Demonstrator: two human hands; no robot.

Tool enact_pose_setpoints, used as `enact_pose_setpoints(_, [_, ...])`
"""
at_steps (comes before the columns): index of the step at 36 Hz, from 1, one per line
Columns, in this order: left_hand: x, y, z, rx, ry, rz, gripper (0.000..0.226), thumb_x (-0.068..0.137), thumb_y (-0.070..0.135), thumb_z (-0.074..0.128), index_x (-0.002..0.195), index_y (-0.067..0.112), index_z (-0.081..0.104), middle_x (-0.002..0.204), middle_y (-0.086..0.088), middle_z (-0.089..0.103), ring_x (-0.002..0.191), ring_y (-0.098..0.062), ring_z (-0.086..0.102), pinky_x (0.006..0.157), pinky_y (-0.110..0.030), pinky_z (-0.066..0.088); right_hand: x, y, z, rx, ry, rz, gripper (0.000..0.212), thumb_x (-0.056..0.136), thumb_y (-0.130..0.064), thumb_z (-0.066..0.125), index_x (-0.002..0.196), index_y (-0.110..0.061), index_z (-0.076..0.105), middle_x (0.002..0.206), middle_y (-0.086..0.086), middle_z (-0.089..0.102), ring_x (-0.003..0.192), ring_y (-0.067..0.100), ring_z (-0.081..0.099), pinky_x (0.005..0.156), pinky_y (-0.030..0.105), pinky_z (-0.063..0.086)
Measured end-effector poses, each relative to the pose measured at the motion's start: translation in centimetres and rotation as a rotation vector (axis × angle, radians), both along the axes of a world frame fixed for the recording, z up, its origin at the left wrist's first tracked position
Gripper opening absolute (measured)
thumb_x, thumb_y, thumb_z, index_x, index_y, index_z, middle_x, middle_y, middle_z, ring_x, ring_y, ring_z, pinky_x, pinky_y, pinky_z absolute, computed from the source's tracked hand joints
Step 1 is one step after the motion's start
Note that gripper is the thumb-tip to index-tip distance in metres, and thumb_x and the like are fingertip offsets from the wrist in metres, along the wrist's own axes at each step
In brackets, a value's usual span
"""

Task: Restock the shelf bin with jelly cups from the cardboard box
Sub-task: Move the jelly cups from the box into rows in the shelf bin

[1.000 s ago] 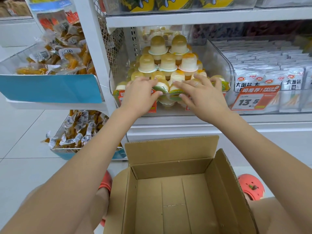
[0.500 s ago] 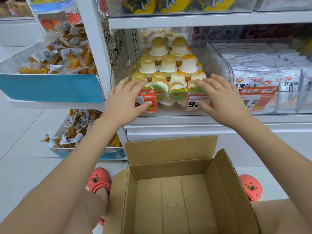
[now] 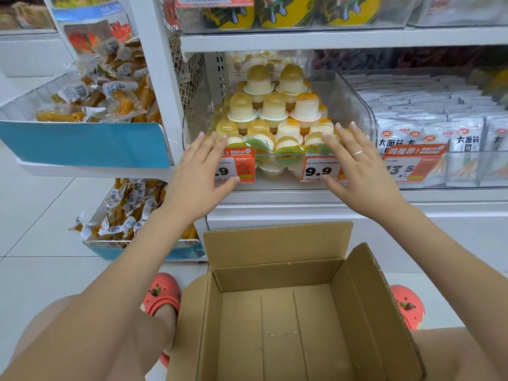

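The white shelving unit [image 3: 165, 78] fills the upper view, with a tiled floor [image 3: 41, 215] below. The cardboard box [image 3: 277, 246] sits open on the floor between the person's knees, directly beneath the hands; its visible interior holds no cups, so the transfer appears finished or nearly so.

The clear shelf bin [image 3: 354, 105] stands on the shelf straight ahead of and above the box. Jelly cups [image 3: 273, 105] are stacked in it as a pyramid, wide at the front lip and narrowing to two cups at the top; the stack's long axis runs left to right across the bin front.

Two orange price tags [image 3: 320, 170] hang on the bin's front edge.

The left hand [image 3: 198, 177] is spread flat, fingers straight, fingertips at the left front corner of the stack, thumb over a tag. The right hand [image 3: 357, 171], wearing a ring [image 3: 358, 153], is likewise spread and holds nothing, fingertips at the right front corner. Both hands lie about equally near, flanking the stack. Whether the fingertips actually touch the cups cannot be determined.

Judgement: any next move is a steadying one; the pyramid looks liable to topple.
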State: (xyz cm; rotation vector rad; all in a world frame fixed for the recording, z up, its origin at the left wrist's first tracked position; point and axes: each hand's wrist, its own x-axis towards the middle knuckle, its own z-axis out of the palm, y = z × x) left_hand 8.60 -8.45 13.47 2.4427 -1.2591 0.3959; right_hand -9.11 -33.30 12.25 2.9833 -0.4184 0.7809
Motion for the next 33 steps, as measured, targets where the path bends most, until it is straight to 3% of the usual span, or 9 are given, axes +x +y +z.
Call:
enact_pose_setpoints(7, [-0.5,0.6,-0.5,0.011,0.027,-0.019,0.078,0.092,0.048,0.048,0.152,0.023,0.004,0.16,0.0,0.001,0.147,-0.017,-0.006,0.117,-0.039,0.006,0.0,-0.1,-0.2,0.008,0.016,0.031,0.075,0.089,-0.029,0.062,0.151,-0.019,0.021,0.159,0.011,0.014,0.147,0.031,0.002,0.118,0.045,0.007])
enact_pose_setpoints(12, [-2.2,1.6,-1.5,-0.067,0.018,0.003,0.08,0.094,0.032,0.051,0.151,0.023,-0.004,0.159,0.001,-0.011,0.147,-0.016,-0.006,0.105,-0.027,0.024,-2.0,0.8,-0.3,-0.059,-0.049,0.119,0.069,0.09,-0.017,0.058,0.15,-0.017,0.024,0.157,0.006,0.021,0.147,0.026,0.009,0.12,0.044,0.007])
enact_pose_setpoints(15, [-2.8,2.7,-2.6,-0.083,0.002,-0.007,0.077,0.093,0.025,0.051,0.152,0.021,0.001,0.159,0.0,-0.006,0.146,-0.014,-0.005,0.097,-0.026,0.035,-3.4,1.5,-1.4,-0.028,-0.071,0.176,0.058,0.09,-0.018,0.051,0.145,-0.016,0.033,0.153,0.006,0.032,0.146,0.023,0.015,0.12,0.04,0.008])
enact_pose_setpoints(18, [-3.0,4.0,-4.4,-0.036,0.048,-0.041,0.073,0.094,0.02,0.052,0.152,0.02,0.008,0.159,-0.001,-0.001,0.144,-0.01,-0.004,0.105,-0.029,0.026,-4.9,1.5,-3.8,0.011,0.003,0.196,0.053,0.089,-0.011,0.059,0.139,-0.016,0.042,0.15,0.007,0.037,0.145,0.023,0.019,0.119,0.039,0.01])
enact_pose_setpoints(23, [-3.7,5.8,-7.6,0.023,0.111,-0.064,0.066,0.091,0.013,0.056,0.15,0.015,0.024,0.158,-0.005,0.015,0.145,-0.02,0.017,0.106,-0.036,0.034,-7.7,1.6,-7.5,0.129,0.192,0.162,0.058,0.084,-0.012,0.066,0.136,-0.022,0.043,0.149,0.006,0.039,0.142,0.026,0.029,0.116,0.04,0.021])
enact_pose_setpoints(25, [-5.1,6.5,-9.2,0.005,0.231,-0.003,0.061,0.093,0.017,0.054,0.148,0.016,0.028,0.157,-0.003,0.018,0.14,-0.02,0.03,0.103,-0.033,0.038,-9.0,2.0,-8.6,0.161,0.283,0.087,0.058,0.086,-0.017,0.064,0.138,-0.028,0.041,0.153,0.005,0.032,0.144,0.027,0.025,0.115,0.04,0.019])
enact_pose_setpoints(27, [-6.5,7.2,-11.3,0.037,0.397,0.075,0.059,0.094,0.025,0.052,0.148,0.02,0.027,0.158,-0.001,0.015,0.131,-0.019,0.041,0.099,-0.026,0.037,-10.3,2.3,-9.4,0.185,0.418,-0.041,0.061,0.09,-0.026,0.058,0.144,-0.035,0.031,0.159,0.001,0.013,0.148,0.024,0.007,0.117,0.039,0.012])
enact_pose_setpoints(30, [-8.0,8.5,-15.2,0.175,0.566,0.163,0.063,0.094,0.034,0.051,0.149,0.022,0.023,0.158,0.0,0.013,0.142,-0.017,0.025,0.108,-0.029,0.031,-12.6,2.0,-10.7,0.234,0.609,-0.239,0.065,0.092,-0.037,0.052,0.146,-0.043,0.016,0.16,-0.005,-0.01,0.147,0.025,-0.012,0.118,0.042,0.009])
enact_pose_setpoints(33, [-9.1,10.4,-18.9,0.248,0.727,0.262,0.064,0.094,0.039,0.051,0.148,0.018,0.026,0.155,-0.005,0.023,0.142,-0.021,0.023,0.113,-0.035,0.026,-14.6,1.4,-12.3,0.403,0.663,-0.361,0.067,0.09,-0.04,0.057,0.144,-0.047,0.018,0.158,-0.009,-0.016,0.146,0.031,-0.01,0.115,0.047,0.02])
